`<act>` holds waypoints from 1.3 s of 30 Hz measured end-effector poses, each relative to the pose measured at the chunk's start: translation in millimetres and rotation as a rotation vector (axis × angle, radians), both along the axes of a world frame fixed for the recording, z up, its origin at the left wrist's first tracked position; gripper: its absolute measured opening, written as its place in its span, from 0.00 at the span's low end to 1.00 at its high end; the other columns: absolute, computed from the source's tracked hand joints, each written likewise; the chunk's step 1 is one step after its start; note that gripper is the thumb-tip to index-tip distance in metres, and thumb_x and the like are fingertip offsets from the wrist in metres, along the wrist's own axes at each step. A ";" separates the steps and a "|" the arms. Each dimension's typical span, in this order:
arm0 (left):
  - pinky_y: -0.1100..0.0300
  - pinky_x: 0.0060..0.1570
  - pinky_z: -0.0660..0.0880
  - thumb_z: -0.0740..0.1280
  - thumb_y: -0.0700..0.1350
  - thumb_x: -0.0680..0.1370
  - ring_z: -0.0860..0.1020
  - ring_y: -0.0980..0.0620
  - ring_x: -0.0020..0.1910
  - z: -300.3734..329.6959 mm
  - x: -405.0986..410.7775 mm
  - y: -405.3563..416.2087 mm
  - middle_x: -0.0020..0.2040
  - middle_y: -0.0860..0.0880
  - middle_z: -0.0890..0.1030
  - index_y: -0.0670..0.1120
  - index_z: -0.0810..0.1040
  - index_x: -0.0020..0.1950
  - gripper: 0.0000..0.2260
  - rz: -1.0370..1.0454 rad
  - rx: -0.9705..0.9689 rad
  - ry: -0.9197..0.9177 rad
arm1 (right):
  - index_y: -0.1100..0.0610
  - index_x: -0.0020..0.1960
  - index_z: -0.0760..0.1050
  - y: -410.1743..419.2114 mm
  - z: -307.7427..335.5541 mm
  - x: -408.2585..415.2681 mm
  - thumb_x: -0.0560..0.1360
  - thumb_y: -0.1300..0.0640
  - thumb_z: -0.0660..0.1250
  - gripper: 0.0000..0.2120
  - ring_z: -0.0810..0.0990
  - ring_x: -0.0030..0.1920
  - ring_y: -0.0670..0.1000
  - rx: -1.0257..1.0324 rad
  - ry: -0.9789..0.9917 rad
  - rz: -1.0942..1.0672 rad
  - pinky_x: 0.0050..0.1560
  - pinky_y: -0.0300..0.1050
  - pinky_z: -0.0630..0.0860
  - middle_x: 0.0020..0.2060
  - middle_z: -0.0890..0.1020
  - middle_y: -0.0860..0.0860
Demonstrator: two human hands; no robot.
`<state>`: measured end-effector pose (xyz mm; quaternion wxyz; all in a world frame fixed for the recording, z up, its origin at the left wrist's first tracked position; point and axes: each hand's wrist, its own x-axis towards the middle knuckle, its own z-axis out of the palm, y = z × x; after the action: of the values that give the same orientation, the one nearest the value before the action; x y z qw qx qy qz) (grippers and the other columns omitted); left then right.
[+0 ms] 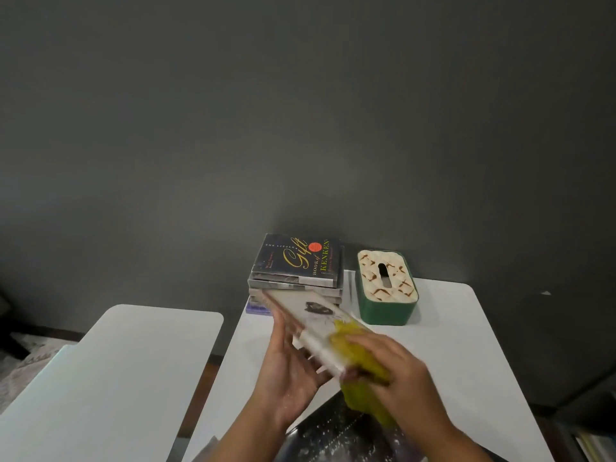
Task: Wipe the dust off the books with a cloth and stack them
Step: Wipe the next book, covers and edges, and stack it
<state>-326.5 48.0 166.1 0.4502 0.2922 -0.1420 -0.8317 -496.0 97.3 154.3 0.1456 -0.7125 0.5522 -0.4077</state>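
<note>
the left hand [289,368] holds a pale book [311,323] tilted above the white table [450,345], palm under it and fingers curled round its lower edge. the right hand [396,365] presses a yellow cloth [363,378] against the book's near end, fingers bent over the cloth. behind stands a stack of books [296,271], a green tissue box [386,286] just beside it; a dark book [336,431] lies under the hands.

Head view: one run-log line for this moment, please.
left hand: holds pale book | right hand: wiping with yellow cloth | stack: behind
</note>
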 end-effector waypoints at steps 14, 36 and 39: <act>0.51 0.51 0.79 0.67 0.47 0.69 0.81 0.45 0.55 -2.5 28.9 -10.0 0.54 0.43 0.83 0.42 0.74 0.63 0.23 -0.124 -0.257 -0.524 | 0.54 0.52 0.77 -12.3 53.5 -54.8 0.63 0.60 0.72 0.18 0.84 0.42 0.54 0.353 -1.001 -0.268 0.34 0.49 0.81 0.42 0.85 0.54; 0.50 0.38 0.82 0.58 0.52 0.77 0.84 0.43 0.45 32.4 -22.3 20.5 0.51 0.38 0.83 0.39 0.84 0.49 0.21 -0.013 0.026 0.110 | 0.42 0.75 0.52 -29.3 26.6 45.4 0.77 0.61 0.58 0.31 0.43 0.74 0.38 -0.060 0.132 -0.090 0.72 0.34 0.45 0.72 0.47 0.33; 0.47 0.46 0.80 0.57 0.52 0.80 0.84 0.44 0.47 29.0 -17.1 16.1 0.52 0.40 0.84 0.41 0.78 0.55 0.17 0.047 0.023 -0.029 | 0.47 0.75 0.56 -49.9 37.5 8.4 0.79 0.62 0.58 0.27 0.47 0.74 0.42 0.024 0.047 -0.286 0.73 0.48 0.57 0.73 0.53 0.39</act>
<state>-343.6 64.0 195.0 0.4643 0.3126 -0.1319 -0.8181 -487.6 47.4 191.8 0.0815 -0.6342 0.6561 -0.4009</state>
